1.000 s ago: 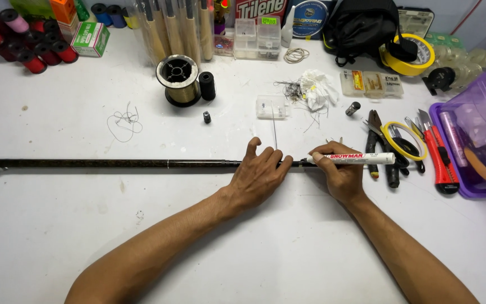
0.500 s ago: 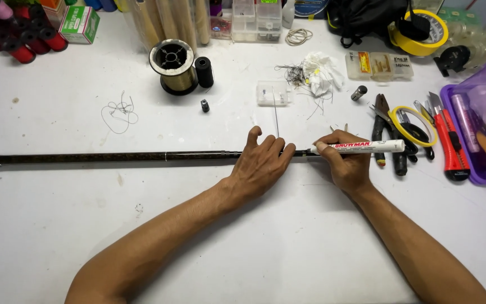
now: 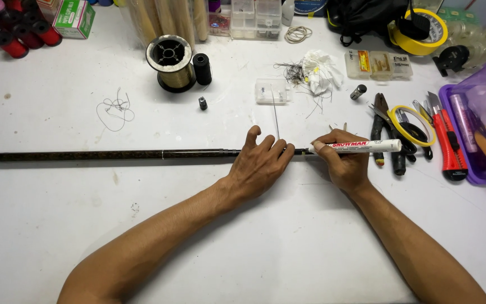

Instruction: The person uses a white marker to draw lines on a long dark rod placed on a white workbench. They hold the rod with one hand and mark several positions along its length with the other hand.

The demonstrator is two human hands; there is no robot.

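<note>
My right hand [image 3: 347,163] gripped a white marker pen [image 3: 361,146], tip touching the long dark thin rod [image 3: 113,155]; my left hand [image 3: 260,163] pressed flat on it. Far right, a purple plastic bin [image 3: 468,132] held tubes.

Rod [image 3: 108,155] lies across tabletop [image 3: 254,247], running left from the fingers [image 3: 274,147]. Marker [image 3: 361,146] just right of them; pliers [image 3: 386,121] farther right; spool [image 3: 171,62] behind-left.

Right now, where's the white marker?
Head view, right of centre: the white marker is in the right hand, tip at the dark rod beside the left hand, just left of the pliers.
</note>
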